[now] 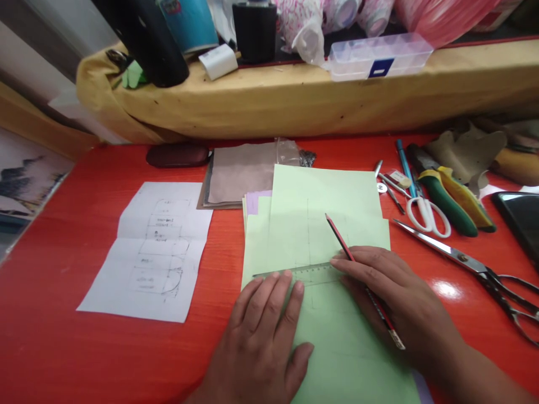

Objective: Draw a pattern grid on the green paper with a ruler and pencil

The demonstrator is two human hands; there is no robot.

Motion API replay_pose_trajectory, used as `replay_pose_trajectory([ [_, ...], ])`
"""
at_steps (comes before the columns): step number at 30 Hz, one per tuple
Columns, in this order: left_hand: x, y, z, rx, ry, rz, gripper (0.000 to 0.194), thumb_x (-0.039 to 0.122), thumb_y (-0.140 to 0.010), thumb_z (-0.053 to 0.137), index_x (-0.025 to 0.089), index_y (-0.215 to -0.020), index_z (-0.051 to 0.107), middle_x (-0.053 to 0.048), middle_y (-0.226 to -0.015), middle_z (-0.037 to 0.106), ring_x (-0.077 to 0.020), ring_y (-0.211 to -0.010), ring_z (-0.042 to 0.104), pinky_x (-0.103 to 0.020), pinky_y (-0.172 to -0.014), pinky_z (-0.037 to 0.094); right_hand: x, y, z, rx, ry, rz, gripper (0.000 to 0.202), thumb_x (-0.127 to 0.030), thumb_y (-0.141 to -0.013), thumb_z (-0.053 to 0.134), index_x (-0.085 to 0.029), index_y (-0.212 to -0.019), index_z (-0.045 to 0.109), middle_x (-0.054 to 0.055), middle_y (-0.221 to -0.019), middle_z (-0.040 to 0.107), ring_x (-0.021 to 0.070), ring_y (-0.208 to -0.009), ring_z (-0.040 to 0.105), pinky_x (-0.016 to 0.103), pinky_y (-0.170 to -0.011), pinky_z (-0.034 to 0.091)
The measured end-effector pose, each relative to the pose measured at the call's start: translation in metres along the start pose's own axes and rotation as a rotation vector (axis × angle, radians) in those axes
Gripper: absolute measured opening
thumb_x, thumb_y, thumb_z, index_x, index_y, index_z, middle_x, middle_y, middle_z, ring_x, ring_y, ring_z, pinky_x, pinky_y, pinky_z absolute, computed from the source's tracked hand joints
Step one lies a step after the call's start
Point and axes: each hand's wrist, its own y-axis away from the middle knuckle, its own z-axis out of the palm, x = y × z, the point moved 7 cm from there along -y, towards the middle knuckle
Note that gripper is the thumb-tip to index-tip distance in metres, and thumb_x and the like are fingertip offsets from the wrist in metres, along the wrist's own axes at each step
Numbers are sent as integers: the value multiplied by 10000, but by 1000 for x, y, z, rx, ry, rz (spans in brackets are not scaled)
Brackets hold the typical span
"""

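Observation:
My left hand (267, 334) lies flat with its fingers stretched, the fingertips pressing on a clear ruler (311, 271). The ruler slants slightly across a light green sheet of paper (324, 188), which bears faint pencil lines. At the ruler's right end, my right hand (396, 297) touches it with the fingertips. A red and black pencil (343, 242) is tucked between that hand's fingers, its point up and to the left, away from the paper. Left of the green paper is a creased white sheet (135, 264) with a hand-drawn outline and writing.
On the right are large scissors (463, 258), white-handled scissors (426, 216), pliers (452, 202) and a dark phone-like device (520, 216). Behind the paper sit brown flat sheets (244, 171) and a dark red case (177, 155). A clear plastic box (379, 53) stands on the raised ledge.

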Motion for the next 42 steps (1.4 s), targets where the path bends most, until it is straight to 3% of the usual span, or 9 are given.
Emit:
replay_pose_trajectory([
  [36, 0, -1, -2, -24, 17, -10, 486, 323, -1141, 518, 31, -1514, 628, -194, -1580, 599, -329, -1518, 467, -464, -1338, 247, -1, 0, -2, 0, -14, 9, 387, -134, -1095, 525, -291, -1413, 679, 98, -1289, 773, 306, -1218, 736, 494, -1012, 615],
  [42, 0, 0, -1, 25, 14, -8, 495, 346, -1150, 494, 28, -1504, 634, -198, -1574, 597, -333, -1517, 465, -471, -1338, 244, -2, -1, -2, 6, -10, 3, 381, -119, -1086, 557, -283, -1405, 687, 97, -1278, 778, 300, -1207, 739, 483, -1000, 618],
])
